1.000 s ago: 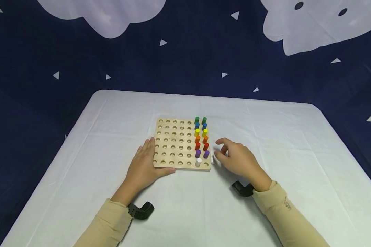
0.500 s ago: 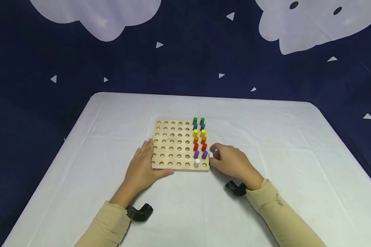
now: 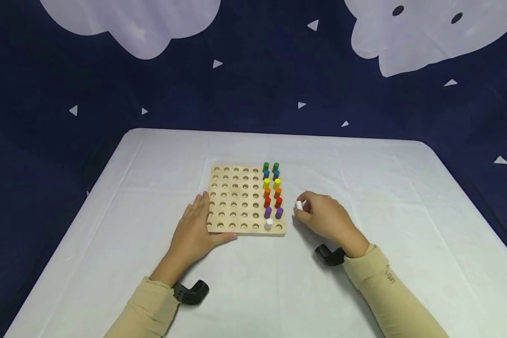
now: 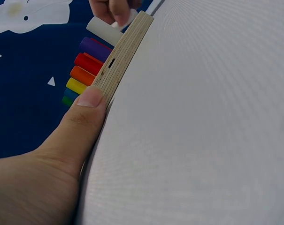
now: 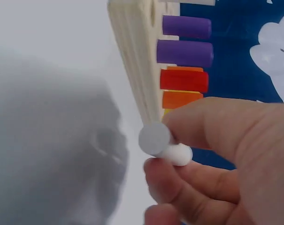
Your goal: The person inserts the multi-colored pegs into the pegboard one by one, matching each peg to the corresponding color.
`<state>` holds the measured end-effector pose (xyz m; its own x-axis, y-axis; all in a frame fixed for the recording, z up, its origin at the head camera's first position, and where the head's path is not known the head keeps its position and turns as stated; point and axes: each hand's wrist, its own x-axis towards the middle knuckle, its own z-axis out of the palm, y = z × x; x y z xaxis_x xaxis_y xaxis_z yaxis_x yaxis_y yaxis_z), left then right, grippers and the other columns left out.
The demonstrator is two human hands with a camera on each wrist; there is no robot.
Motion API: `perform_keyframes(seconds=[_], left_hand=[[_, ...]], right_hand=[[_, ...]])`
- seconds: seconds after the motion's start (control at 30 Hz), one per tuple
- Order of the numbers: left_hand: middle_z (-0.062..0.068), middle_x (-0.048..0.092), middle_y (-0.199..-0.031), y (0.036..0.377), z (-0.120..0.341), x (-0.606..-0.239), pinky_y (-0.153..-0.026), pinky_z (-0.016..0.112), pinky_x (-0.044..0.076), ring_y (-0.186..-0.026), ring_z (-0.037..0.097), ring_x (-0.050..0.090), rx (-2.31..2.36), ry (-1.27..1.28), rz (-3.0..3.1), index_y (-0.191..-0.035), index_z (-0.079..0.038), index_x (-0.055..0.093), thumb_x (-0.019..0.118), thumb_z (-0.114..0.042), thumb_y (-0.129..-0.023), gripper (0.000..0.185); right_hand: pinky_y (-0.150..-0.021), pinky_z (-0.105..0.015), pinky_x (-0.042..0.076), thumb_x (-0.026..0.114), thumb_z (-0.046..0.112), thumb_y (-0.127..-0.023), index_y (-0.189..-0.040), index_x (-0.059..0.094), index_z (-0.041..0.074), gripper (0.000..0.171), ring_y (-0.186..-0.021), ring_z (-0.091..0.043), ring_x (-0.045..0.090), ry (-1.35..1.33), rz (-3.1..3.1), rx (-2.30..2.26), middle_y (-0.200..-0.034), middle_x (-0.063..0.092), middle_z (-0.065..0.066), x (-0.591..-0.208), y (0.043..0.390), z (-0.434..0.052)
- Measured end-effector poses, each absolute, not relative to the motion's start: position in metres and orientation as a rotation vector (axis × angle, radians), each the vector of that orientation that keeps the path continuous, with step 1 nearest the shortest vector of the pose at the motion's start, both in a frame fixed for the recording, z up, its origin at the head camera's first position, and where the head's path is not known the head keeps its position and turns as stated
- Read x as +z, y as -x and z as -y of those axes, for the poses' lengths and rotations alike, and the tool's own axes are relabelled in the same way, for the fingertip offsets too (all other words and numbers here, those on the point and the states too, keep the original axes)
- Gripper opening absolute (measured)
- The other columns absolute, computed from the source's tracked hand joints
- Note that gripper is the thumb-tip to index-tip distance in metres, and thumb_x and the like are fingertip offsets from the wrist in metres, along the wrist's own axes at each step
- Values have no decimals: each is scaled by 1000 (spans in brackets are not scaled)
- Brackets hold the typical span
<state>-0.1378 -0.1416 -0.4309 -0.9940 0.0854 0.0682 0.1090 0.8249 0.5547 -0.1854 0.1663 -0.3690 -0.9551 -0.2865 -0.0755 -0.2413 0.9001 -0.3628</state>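
A light wooden pegboard (image 3: 244, 206) with rows of round holes lies on the table. Its two right columns carry upright pegs in green, blue, yellow, orange, red and purple pairs, plus one white peg (image 3: 268, 224) at the front. My left hand (image 3: 194, 230) rests against the board's left edge, fingers straight, thumb (image 4: 88, 101) along the front side. Just right of the board, my right hand (image 3: 327, 216) pinches a white peg (image 5: 154, 139) between thumb and fingers. A second white rounded end (image 5: 180, 154) shows behind it; whether it is another peg I cannot tell.
A white cloth covers the table (image 3: 160, 159). Behind it hangs a dark blue backdrop (image 3: 253, 84) with pale clouds and triangles. Both wrists wear black devices (image 3: 191, 292). The front right corner hole (image 3: 279, 227) holds no peg.
The right hand first reached a white peg beside the board's right edge and took hold of it. It has since shifted right, away from the board, with the peg. The left hand stays put.
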Motion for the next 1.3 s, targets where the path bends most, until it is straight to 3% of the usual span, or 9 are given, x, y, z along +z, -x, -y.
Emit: perform_keyframes(seconds=[0.2,0.37,0.6,0.83,1.3], left_hand=[[24,17,-163,137,142,-432,-127,49,11,-154,36,15,-902,166,2958,-156,6,10,80,-69,-66,137],[24,17,-163,137,142,-433,-127,49,10,-154,36,15,-906,166,2956,-156,6,10,80,-69,-66,137],[23,17,-163,138,142,-432,-128,48,10,-154,35,14,-913,168,2951,-156,6,10,80,-69,-66,137],[23,17,-164,137,142,-431,-127,48,10,-154,35,14,-912,169,2956,-157,6,9,80,-68,-66,136],[23,17,-163,138,142,-430,-128,48,10,-154,35,14,-902,166,2958,-156,6,10,80,-69,-66,137]], right_hand=[[-51,-26,38,70,28,-89,-114,65,12,30,-56,-13,48,431,-2991,-706,-82,66,3,-366,186,-169],[-51,-25,39,75,27,-87,-104,64,17,23,-57,-12,50,473,-2971,-821,-85,67,6,-363,182,-167],[-48,-25,40,77,28,-85,-99,69,23,16,-56,-13,48,601,-2871,-854,-65,59,4,-359,172,-158],[-50,-24,40,80,29,-84,-90,71,27,11,-56,-8,49,672,-2865,-792,-86,71,11,-362,168,-149],[-67,-28,43,82,27,-80,-90,72,27,14,-61,-8,48,730,-2862,-699,-84,68,16,-364,164,-143]])
